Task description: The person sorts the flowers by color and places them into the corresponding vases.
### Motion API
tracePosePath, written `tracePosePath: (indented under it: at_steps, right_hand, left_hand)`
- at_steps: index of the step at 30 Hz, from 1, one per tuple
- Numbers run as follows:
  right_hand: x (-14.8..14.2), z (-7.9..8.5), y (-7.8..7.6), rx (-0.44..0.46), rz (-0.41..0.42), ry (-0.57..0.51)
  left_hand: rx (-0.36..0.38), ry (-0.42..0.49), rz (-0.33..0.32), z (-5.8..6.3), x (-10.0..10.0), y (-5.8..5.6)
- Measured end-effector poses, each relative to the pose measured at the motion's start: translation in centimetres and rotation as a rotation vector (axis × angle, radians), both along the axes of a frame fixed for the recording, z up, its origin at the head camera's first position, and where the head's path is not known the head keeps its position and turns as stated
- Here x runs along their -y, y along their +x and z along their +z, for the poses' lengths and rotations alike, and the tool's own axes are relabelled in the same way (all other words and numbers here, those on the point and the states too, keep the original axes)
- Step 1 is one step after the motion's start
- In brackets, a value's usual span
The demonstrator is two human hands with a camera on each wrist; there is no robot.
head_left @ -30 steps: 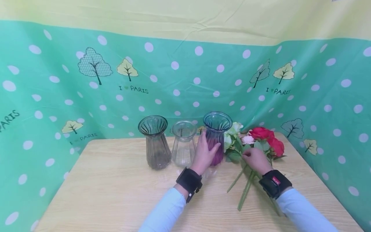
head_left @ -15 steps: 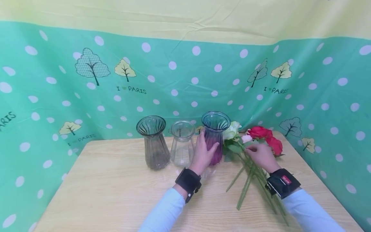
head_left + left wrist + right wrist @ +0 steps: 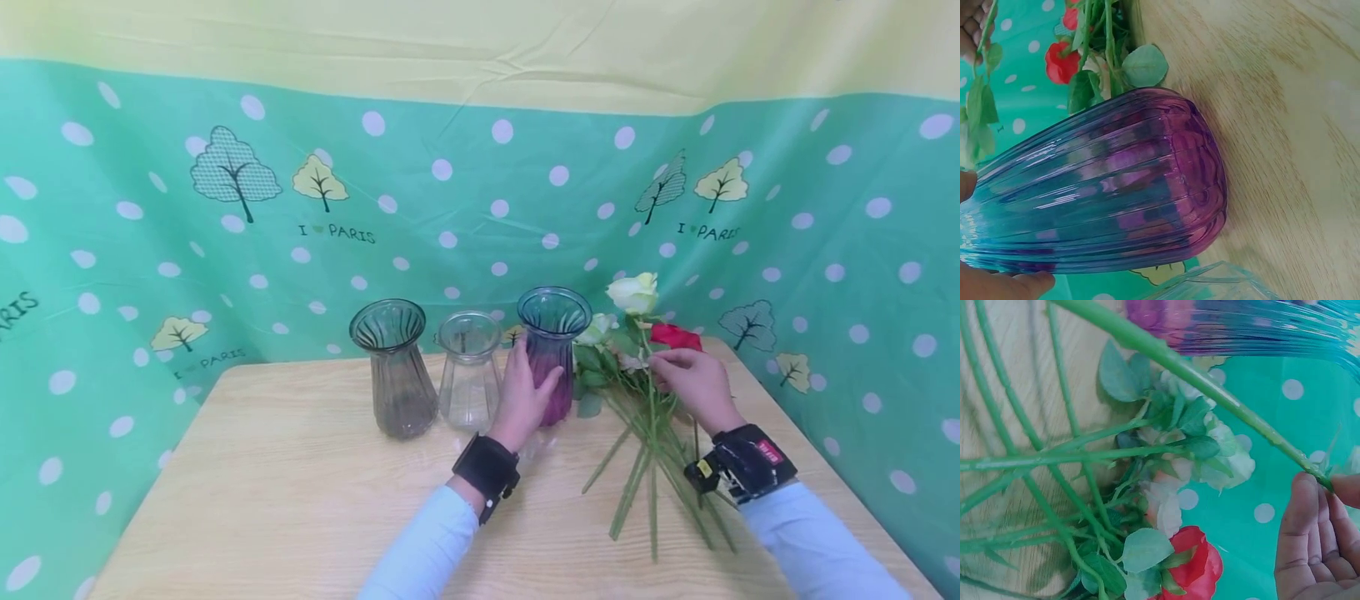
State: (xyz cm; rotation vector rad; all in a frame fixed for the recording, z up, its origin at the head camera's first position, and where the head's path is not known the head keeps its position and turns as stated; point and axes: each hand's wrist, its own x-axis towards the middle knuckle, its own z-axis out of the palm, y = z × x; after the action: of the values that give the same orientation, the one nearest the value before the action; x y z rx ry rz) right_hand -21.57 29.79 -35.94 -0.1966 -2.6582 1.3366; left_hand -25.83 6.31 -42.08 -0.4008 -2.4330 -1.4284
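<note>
Purple-blue vase, left hand holding it, clear vase, grey vase

the purple vase is cut off by the left wrist view's edge.

The green dotted cloth says "I PARIS", with a little green heart after the I. You can read it under the trees on the left and again under the trees on the right. Lower down on the left, the same words are slanted and faint. At the far left edge, only the letters "RIS" show. A red tag on the right black wristband has pale letters, too small to read.
</note>
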Motion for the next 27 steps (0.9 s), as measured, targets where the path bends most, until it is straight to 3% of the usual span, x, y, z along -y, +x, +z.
tracePosePath:
  at_steps: [6, 10, 17, 27]
  right_hand:
    - [-0.4, 0.8, 0.0, -0.017, -0.026, -0.197]
    - [-1.0, 1.3, 0.0, -0.061, -0.081, -0.430]
    - [-1.8, 2.4, 0.0, -0.191, -0.107, -0.822]
    - [-2.5, 3.7, 0.1, -0.346, -0.191, -1.104]
  left_hand:
    - [-0.004, -0.001, -0.001, 0.1, 0.1, 0.0]
    - [0.012, -0.002, -0.001, 0.1, 0.2, 0.0]
    - [0.007, -0.017, 0.003, -0.1, 0.2, 0.0]
    - [-0.012, -0.025, 0.001, 0.1, 0.2, 0.1]
